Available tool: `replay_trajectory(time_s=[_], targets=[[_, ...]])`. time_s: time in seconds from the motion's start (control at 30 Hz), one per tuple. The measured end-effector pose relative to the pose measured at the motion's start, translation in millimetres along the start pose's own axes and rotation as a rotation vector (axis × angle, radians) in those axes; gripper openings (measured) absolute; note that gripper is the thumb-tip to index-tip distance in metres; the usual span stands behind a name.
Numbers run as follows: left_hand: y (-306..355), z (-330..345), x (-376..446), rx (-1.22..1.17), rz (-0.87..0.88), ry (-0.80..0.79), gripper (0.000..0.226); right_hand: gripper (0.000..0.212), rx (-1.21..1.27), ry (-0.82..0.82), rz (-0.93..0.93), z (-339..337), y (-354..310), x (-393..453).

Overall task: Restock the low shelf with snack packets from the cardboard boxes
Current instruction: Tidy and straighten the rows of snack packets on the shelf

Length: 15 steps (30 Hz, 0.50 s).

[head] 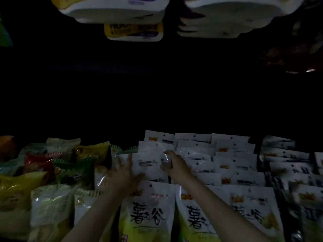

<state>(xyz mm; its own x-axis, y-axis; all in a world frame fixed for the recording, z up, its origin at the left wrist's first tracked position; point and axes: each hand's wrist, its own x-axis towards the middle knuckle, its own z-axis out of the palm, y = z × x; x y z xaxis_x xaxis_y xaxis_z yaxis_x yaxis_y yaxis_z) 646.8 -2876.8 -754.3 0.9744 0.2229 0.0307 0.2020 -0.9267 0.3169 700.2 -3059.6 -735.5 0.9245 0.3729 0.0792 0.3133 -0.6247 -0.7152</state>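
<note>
Steadying the white packet (pixel 148 165) upright in its shelf row, the left hand (pixel 125 169) lies flat with fingers spread while the right hand (pixel 174 165) apparently pinches its edge, though dim light obscures this.

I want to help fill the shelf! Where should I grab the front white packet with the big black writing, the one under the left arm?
Pinch the white plastic packet with black lettering by its flat top strip, near the small hang hole, coming from above. It stands upright with that edge free, while other packets crowd both sides and its bottom runs out of view.
</note>
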Motion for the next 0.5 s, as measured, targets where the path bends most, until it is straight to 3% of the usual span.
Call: replay_trajectory(time_s=[0.1,0.17,0.27,0.33,0.5], targets=[[6,-3,0,0.038,0.155,0.029,0.082,0.05,-0.064,0.036,0.032,13,-5,15],[9,1,1,0.047,0.231,0.029,0.081,0.036,-0.005,0.108,0.1,19,-4,25],[-1,12,9,-0.016,0.244,0.077,0.08,0.015,0.045,0.203,0.111,23,-1,30],[-7,16,15,-0.137,0.218,0.138,0.08,0.017,-0.009,0.251,0.075,20,1,29],[-8,23,18,-0.301,0.292,0.191,0.08,0.026,-0.171,0.058,0.087,9,4,26]])
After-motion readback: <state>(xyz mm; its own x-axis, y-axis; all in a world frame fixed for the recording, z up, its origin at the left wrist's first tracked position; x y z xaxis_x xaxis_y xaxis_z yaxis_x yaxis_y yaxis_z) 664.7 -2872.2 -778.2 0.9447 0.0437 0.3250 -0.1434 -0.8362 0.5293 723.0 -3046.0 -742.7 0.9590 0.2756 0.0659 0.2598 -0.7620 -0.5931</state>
